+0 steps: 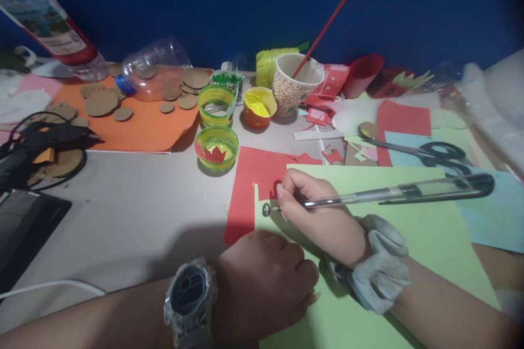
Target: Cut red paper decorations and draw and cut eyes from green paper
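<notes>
My right hand (313, 202) is closed around a clear-barrelled pen (368, 195), its tip on a light green sheet (421, 234). At the tip is a small black oval ring (266, 209) drawn near the sheet's left edge. My left hand (266, 283), with a watch (189, 292) at the wrist, rests curled on the sheet's lower left; its palm side is hidden. A red sheet (241, 202) lies partly under the green one. A grey scrunchie (380, 267) circles my right wrist.
Behind the sheets stand a patterned cup (292, 90) with a red stick, a yellow paint pot (258, 108) and green-yellow bowls (216, 147). Scissors (426, 151) lie right. Cardboard discs (101, 103), a plastic bottle (153, 72), a glue gun (36, 142) and a phone (30, 229) are left.
</notes>
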### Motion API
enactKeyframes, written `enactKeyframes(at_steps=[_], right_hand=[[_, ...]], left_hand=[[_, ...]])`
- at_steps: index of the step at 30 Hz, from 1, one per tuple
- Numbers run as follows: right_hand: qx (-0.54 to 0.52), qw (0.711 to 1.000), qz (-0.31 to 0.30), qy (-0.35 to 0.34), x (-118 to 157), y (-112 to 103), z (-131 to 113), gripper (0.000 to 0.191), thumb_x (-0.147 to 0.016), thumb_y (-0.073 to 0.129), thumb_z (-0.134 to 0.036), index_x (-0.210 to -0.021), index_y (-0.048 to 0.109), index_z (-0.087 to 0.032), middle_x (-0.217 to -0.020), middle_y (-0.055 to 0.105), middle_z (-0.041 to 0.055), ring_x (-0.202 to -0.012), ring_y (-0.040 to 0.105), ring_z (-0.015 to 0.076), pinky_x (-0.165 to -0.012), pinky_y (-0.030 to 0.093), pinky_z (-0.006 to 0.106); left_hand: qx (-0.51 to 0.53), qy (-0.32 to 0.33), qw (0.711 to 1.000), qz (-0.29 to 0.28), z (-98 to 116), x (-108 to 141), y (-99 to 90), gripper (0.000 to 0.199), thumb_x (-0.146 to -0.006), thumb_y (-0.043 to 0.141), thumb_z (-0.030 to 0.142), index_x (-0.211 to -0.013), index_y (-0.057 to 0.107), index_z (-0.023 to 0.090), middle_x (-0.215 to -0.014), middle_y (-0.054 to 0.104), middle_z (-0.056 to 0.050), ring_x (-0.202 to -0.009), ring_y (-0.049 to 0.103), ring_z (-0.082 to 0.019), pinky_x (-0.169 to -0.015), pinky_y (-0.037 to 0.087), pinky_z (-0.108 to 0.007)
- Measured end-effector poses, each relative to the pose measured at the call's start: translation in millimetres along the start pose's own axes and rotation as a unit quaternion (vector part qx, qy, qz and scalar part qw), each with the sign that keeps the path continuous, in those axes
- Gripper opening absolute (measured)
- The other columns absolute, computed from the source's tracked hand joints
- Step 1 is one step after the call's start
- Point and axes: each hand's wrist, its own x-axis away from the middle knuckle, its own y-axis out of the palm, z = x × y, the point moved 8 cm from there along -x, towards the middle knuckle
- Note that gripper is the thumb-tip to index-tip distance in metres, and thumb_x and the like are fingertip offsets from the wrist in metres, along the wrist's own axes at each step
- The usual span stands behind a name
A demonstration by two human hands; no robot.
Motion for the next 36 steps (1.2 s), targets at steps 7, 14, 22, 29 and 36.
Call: enactKeyframes(at_steps=[7,14,22,29,36], right_hand=[[0.012,1.0,-0.003,0.005,-1.0,0.6,-3.2,0.024,-0.082,0.047,-0.015,-0.062,0.036,-0.02,-0.056,0.041,-0.0066,-0.051,0.037,0.008,-0.05,0.033,0.02],[0.004,1.0,-0.008,0.011,0.0,2.1,-0.2,0.024,-0.084,0.047,-0.017,-0.063,0.036,-0.02,-0.057,0.043,-0.0062,-0.051,0.038,0.0082,-0.051,0.034,0.021],[-0.012,1.0,-0.01,0.021,0.1,2.8,0.1,0.024,-0.085,0.047,-0.018,-0.063,0.036,-0.02,-0.056,0.043,-0.0066,-0.049,0.04,0.0075,-0.051,0.036,0.02],[-0.017,0.999,-0.005,0.029,-0.2,2.2,2.3,0.024,-0.084,0.048,-0.018,-0.063,0.037,-0.02,-0.056,0.045,-0.0064,-0.049,0.042,0.0075,-0.051,0.037,0.02],[-0.02,0.999,-0.005,0.035,0.1,2.7,4.3,0.024,-0.085,0.047,-0.02,-0.064,0.037,-0.021,-0.057,0.045,-0.0061,-0.05,0.043,0.008,-0.052,0.038,0.021]], left_hand=[[0.005,0.001,1.0,-0.004,0.5,-0.6,-1.7,0.019,-0.089,0.047,0.032,-0.078,0.052,0.017,-0.073,0.058,-0.001,-0.059,0.054,-0.017,-0.05,0.039,-0.032],[0.006,-0.003,1.0,-0.015,0.0,-1.2,-1.3,0.019,-0.089,0.047,0.032,-0.079,0.053,0.017,-0.073,0.059,-0.001,-0.058,0.055,-0.017,-0.05,0.039,-0.03],[0.008,0.0,1.0,-0.002,0.3,-0.5,-1.8,0.019,-0.089,0.048,0.031,-0.077,0.052,0.017,-0.071,0.059,-0.001,-0.057,0.054,-0.017,-0.049,0.037,-0.029],[0.004,0.0,1.0,0.005,0.8,0.4,-0.1,0.019,-0.089,0.047,0.032,-0.079,0.052,0.017,-0.072,0.058,-0.001,-0.058,0.054,-0.017,-0.05,0.038,-0.03],[0.002,0.002,1.0,0.012,0.6,0.3,-1.1,0.019,-0.089,0.047,0.031,-0.079,0.053,0.017,-0.072,0.058,-0.001,-0.059,0.054,-0.018,-0.049,0.039,-0.032]])
